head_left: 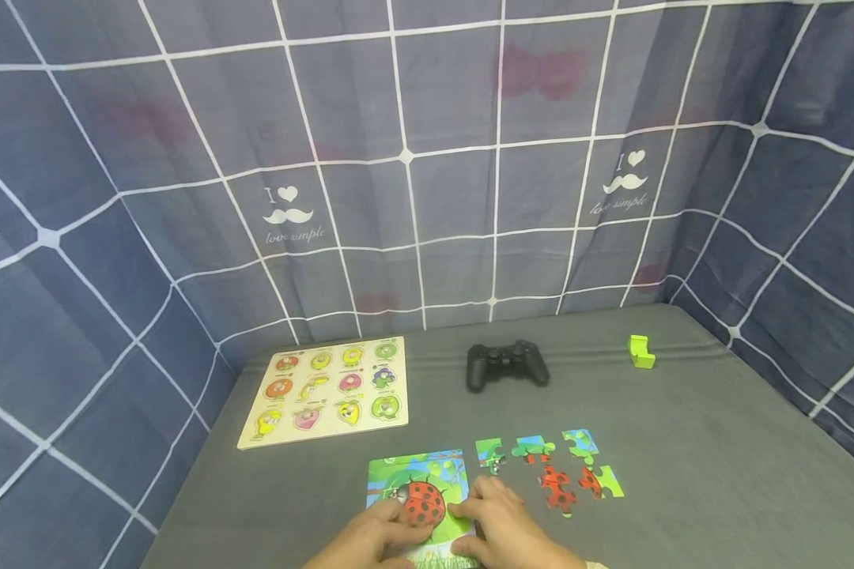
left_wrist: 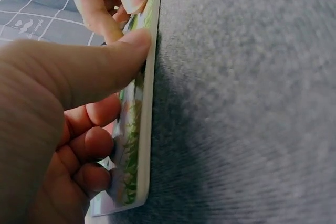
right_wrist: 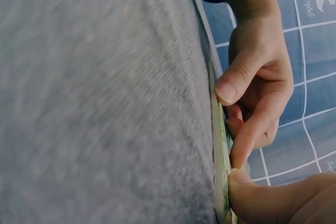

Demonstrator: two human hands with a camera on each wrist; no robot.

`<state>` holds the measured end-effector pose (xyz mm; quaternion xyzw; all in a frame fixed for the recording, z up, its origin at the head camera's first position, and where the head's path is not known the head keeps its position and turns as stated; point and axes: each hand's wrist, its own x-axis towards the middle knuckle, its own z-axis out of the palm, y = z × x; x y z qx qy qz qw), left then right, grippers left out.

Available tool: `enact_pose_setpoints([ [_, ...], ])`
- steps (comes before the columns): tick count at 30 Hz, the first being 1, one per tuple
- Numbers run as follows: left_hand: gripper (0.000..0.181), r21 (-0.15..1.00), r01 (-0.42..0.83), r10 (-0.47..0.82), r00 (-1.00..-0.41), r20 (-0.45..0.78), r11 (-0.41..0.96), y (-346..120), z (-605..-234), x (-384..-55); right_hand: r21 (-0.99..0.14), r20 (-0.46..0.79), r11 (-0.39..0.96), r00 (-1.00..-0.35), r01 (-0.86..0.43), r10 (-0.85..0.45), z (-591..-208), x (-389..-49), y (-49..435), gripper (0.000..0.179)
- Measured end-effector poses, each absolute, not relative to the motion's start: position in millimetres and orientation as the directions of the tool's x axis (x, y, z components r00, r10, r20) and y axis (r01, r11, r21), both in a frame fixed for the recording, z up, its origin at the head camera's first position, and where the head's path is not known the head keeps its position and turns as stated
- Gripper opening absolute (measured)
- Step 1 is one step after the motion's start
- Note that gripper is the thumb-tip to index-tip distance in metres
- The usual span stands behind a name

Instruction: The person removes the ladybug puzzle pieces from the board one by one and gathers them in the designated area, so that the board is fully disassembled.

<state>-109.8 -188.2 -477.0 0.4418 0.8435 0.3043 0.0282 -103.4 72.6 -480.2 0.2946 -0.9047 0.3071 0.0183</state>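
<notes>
A ladybug puzzle board (head_left: 421,503) lies flat near the front of the table, both hands on it. My left hand (head_left: 379,534) touches its lower left part, a finger reaching over the ladybug's lower edge. In the left wrist view the left thumb (left_wrist: 137,43) presses at the board's near edge, the other fingers bent over the picture. From the right side, my right hand (head_left: 501,523) rests thumb and forefinger on the board, spread apart. Fingers hide parts of the picture. Just right of the board lie several loose puzzle pieces, including a red spotted piece (head_left: 557,490).
A wooden fruit puzzle board (head_left: 330,391) lies at the back left. Behind the loose pieces sits a black game controller (head_left: 507,363), and a small lime-green block (head_left: 640,352) stands at the back right. Checked curtain (head_left: 441,197) surrounds the grey table (head_left: 683,442).
</notes>
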Motion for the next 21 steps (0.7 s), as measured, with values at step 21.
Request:
enact_pose_setpoints([
  [21,0.042,0.498,0.745,0.692,-0.638,0.337,0.443,-184,-487,-105,-0.446,0.206,0.716,-0.841,-0.536,-0.501,-470,-102,72,0.039],
])
